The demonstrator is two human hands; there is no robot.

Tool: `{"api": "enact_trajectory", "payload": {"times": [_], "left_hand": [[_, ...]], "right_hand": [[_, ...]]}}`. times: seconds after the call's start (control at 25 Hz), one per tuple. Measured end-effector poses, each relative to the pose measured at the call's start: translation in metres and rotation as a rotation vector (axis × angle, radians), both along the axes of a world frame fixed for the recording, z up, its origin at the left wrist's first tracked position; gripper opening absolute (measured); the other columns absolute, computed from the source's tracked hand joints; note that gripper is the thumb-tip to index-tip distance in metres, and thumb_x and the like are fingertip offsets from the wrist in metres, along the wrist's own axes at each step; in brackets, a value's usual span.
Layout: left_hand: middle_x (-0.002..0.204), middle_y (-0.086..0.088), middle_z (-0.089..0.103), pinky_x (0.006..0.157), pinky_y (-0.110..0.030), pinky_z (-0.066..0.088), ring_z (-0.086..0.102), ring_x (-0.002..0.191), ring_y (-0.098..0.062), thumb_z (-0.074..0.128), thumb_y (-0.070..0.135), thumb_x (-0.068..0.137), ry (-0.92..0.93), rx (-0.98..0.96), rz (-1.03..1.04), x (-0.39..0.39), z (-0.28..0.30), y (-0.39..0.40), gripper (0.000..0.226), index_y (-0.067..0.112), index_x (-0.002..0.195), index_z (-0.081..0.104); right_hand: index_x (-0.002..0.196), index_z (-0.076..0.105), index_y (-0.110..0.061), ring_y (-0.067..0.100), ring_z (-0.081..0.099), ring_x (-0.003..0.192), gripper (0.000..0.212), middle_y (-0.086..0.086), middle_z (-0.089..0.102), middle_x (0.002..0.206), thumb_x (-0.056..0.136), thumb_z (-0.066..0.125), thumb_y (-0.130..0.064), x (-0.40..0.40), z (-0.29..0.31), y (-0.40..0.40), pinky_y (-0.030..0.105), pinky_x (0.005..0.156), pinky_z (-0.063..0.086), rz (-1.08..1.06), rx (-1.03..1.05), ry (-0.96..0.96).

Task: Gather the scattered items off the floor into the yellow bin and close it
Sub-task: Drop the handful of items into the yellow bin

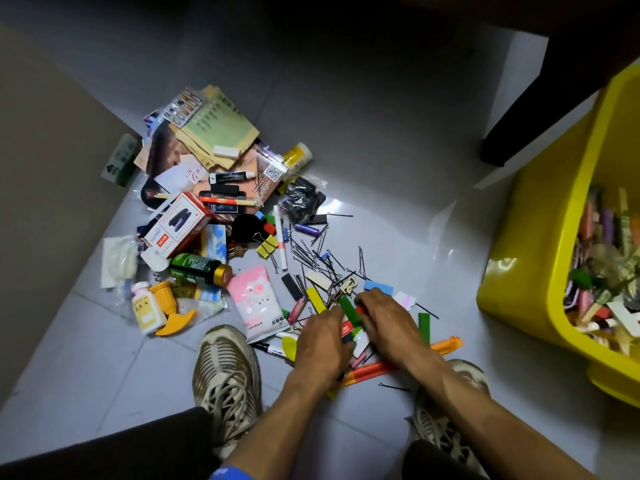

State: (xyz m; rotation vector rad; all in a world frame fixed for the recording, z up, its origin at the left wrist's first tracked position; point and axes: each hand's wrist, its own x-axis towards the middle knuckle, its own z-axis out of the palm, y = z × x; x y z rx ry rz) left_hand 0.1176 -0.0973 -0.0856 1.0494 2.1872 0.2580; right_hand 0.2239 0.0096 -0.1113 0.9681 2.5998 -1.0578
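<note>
Against the wall on the far left, a green-and-white carton [121,160] is lying on the pale tiled floor [363,140]. Next to it a heap is spreading across the tiles: papers and booklets [216,128] at the back, a red-and-white stapler box [180,225] in the middle, and a dark green bottle with a gold cap [200,268] lying on its side below it. Nearer the viewer, a small white pill bottle [145,308] and an orange plastic piece [169,308] are resting beside a pink-and-white pouch [258,301]. A white marker [280,237] and a yellow binder clip [267,245] are sitting at the heap's right edge, with black hairpins [311,254] fanning out beyond them.

The left hand [320,344] is curling down over a cluster of small coloured pieces, its fingers bunched together (what exactly they are gripping cannot be told). Touching it, the right hand [388,323] is pinching a green block [349,310] among the pieces. An orange pen [446,344] is poking out from under the right wrist. Two worn sneakers [227,375] are flanking the arms.

On the right, well apart from the heap, the yellow bin [533,271] is standing open, already holding a jumble of items.
</note>
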Motion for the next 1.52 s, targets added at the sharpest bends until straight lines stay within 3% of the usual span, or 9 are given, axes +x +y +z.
{"api": "enact_trajectory", "payload": {"times": [0.12, 0.32, 0.48, 0.64, 0.76, 0.92, 1.12, 1.32, 1.52], "left_hand": [[0.087, -0.004, 0.066, 0.063, -0.033, 0.045, 0.061, 0.083, -0.028, 0.063, 0.015, 0.078, -0.03, 0.054, 0.022, -0.001, 0.0, 0.009, 0.023, 0.019, 0.097, 0.052], [0.077, -0.001, 0.066, 0.052, -0.024, 0.053, 0.063, 0.056, -0.006, 0.064, 0.016, 0.08, -0.495, 0.085, 0.646, -0.019, 0.01, 0.014, 0.017, 0.026, 0.093, 0.061], [0.075, -0.011, 0.063, 0.059, -0.035, 0.051, 0.062, 0.065, -0.022, 0.052, 0.004, 0.078, -0.687, 0.132, 0.873, -0.033, 0.013, 0.01, 0.02, 0.018, 0.091, 0.054], [0.085, -0.015, 0.061, 0.043, -0.024, 0.043, 0.059, 0.069, -0.025, 0.05, -0.001, 0.075, -0.674, 0.161, 0.924, -0.042, 0.017, 0.005, 0.035, 0.027, 0.096, 0.051], [0.087, -0.005, 0.066, 0.046, -0.025, 0.047, 0.062, 0.066, -0.02, 0.061, 0.007, 0.081, -0.6, 0.207, 0.905, -0.044, 0.019, 0.006, 0.037, 0.039, 0.098, 0.055], [0.073, 0.002, 0.062, 0.038, -0.011, 0.036, 0.056, 0.05, -0.003, 0.069, 0.023, 0.087, -0.226, 0.179, 0.855, -0.049, 0.011, 0.008, 0.014, 0.019, 0.093, 0.057], [0.102, -0.005, 0.057, 0.067, -0.029, 0.041, 0.057, 0.086, -0.025, 0.074, 0.033, 0.082, 0.087, 0.045, 0.39, -0.052, -0.001, 0.02, 0.039, 0.012, 0.108, 0.053], [0.086, -0.005, 0.061, 0.059, -0.028, 0.039, 0.059, 0.076, -0.025, 0.069, 0.022, 0.083, 0.066, 0.023, 0.379, -0.055, -0.002, 0.032, 0.025, 0.014, 0.096, 0.049], [0.077, -0.004, 0.064, 0.042, -0.022, 0.045, 0.061, 0.052, -0.009, 0.059, 0.02, 0.091, -0.341, 0.243, 0.853, -0.056, 0.008, 0.016, 0.016, 0.031, 0.093, 0.048]], "right_hand": [[0.115, 0.063, -0.015, 0.013, 0.06, 0.096, 0.023, 0.001, 0.065, 0.106, 0.095, 0.055, -0.008, 0.007, 0.003, 0.001, 0.024, 0.082, 0.046, -0.311, -0.17, 0.197], [0.089, 0.065, -0.031, 0.009, 0.056, 0.067, 0.028, -0.008, 0.062, 0.075, 0.092, 0.059, -0.004, 0.002, 0.004, 0.007, 0.011, 0.056, 0.042, -0.847, -0.504, 0.321], [0.107, 0.062, -0.028, 0.002, 0.057, 0.084, 0.017, -0.011, 0.063, 0.093, 0.091, 0.061, -0.024, 0.006, 0.014, 0.002, 0.014, 0.071, 0.044, -0.334, -0.17, 0.198], [0.127, 0.051, -0.024, 0.025, 0.049, 0.103, 0.036, 0.001, 0.056, 0.116, 0.09, 0.055, -0.023, 0.014, 0.006, -0.008, 0.038, 0.084, 0.042, 0.248, 0.224, -0.119], [0.119, 0.055, -0.02, 0.025, 0.051, 0.097, 0.023, 0.002, 0.058, 0.106, 0.096, 0.051, -0.018, 0.012, 0.006, -0.006, 0.032, 0.075, 0.034, 0.168, 0.23, -0.092], [0.092, 0.05, -0.019, 0.021, 0.045, 0.072, 0.013, -0.001, 0.046, 0.087, 0.09, 0.052, -0.006, 0.01, 0.014, -0.008, 0.031, 0.063, 0.03, -0.081, 0.118, 0.079], [0.105, 0.049, -0.018, 0.026, 0.057, 0.084, 0.012, 0.005, 0.053, 0.102, 0.096, 0.045, -0.025, 0.0, 0.013, -0.014, 0.034, 0.064, 0.038, 0.011, 0.142, -0.12], [0.098, 0.051, -0.018, 0.029, 0.059, 0.088, 0.013, 0.005, 0.06, 0.098, 0.096, 0.046, -0.03, -0.011, 0.007, -0.009, 0.036, 0.068, 0.045, -0.128, 0.088, -0.126], [0.095, 0.052, -0.021, 0.025, 0.056, 0.088, 0.011, 0.0, 0.057, 0.093, 0.085, 0.054, -0.024, -0.014, 0.002, -0.007, 0.034, 0.067, 0.045, -0.124, 0.073, -0.176]]}}
